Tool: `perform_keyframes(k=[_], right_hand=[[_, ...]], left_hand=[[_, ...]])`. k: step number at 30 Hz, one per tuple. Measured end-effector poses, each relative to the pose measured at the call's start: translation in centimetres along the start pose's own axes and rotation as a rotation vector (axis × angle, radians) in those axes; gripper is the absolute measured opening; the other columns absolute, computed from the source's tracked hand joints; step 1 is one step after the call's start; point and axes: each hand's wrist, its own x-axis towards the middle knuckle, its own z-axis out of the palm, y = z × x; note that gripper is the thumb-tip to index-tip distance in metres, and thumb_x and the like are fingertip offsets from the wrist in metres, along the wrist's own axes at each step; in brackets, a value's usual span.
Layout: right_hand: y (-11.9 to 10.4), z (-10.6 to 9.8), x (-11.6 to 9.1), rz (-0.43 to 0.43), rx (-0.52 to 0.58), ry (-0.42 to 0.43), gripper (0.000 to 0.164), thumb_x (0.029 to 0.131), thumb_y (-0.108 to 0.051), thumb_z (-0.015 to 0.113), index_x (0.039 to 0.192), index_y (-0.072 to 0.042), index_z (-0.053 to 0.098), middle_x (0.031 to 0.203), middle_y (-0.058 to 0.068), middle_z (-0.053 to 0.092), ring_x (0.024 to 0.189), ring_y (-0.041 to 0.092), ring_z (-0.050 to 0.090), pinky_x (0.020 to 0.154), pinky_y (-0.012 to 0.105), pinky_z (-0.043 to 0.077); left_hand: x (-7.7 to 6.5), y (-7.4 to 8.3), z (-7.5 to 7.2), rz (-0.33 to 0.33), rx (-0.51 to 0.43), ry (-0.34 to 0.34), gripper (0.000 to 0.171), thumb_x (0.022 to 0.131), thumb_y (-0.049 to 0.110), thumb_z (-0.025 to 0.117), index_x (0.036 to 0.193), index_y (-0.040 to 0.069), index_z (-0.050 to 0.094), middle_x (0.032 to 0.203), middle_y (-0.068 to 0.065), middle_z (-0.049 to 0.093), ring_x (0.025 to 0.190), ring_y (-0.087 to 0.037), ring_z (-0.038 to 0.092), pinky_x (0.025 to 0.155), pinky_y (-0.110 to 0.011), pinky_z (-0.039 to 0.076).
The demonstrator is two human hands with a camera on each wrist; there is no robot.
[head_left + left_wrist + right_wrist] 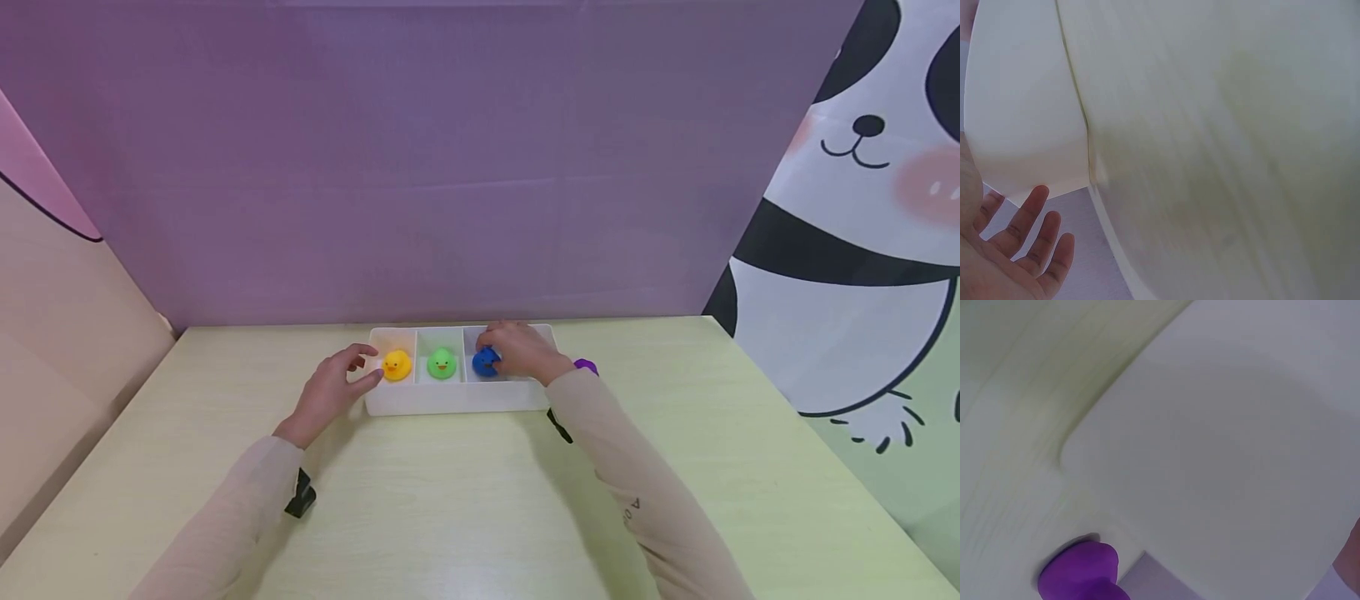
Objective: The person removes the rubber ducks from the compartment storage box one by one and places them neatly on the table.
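A white divided tray point(457, 399) sits on the table. A yellow rubber duck point(397, 365) is in its left compartment and a green rubber duck point(442, 363) in the one beside it. My right hand point(522, 350) reaches over the tray and grips a blue rubber duck point(486, 362) inside the third compartment, covering part of it. At the tray's left end is my left hand point(330, 392), thumb and fingers spread apart around the corner near the yellow duck. The left wrist view shows these fingers point(1025, 219) loosely bent beside the tray's end wall point(1029, 94), holding nothing.
A purple toy point(586, 365), partly hidden by the right wrist, lies on the table just beyond the tray's right end. Behind the table point(435, 500) hangs a purple cloth backdrop point(420, 167). A panda picture point(855, 233) covers the right side.
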Motion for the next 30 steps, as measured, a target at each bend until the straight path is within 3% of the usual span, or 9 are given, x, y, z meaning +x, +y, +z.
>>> perform_keyframes(k=[18, 30], right_hand=[[0.4, 0.2, 0.1, 0.018, 0.035, -0.017, 0.028, 0.079, -0.011, 0.069, 0.107, -0.013, 0.065, 0.109, 0.004, 0.062, 0.099, 0.020, 0.054, 0.090, 0.038, 0.047], [0.2, -0.7, -0.5, -0.041, 0.019, 0.011, 0.028, 0.077, -0.008, 0.070, 0.104, -0.011, 0.066, 0.106, 0.005, 0.063, 0.094, 0.021, 0.057, 0.085, 0.036, 0.049]], left_hand=[[0.2, 0.2, 0.3, 0.012, -0.010, 0.001, 0.042, 0.087, 0.031, 0.061, 0.123, 0.012, 0.052, 0.114, -0.016, 0.059, 0.106, -0.034, 0.053, 0.086, -0.049, 0.046], [0.2, 0.3, 0.3, 0.020, -0.005, 0.011, 0.041, 0.087, 0.031, 0.061, 0.123, 0.012, 0.052, 0.112, -0.016, 0.060, 0.106, -0.033, 0.054, 0.084, -0.048, 0.046]])
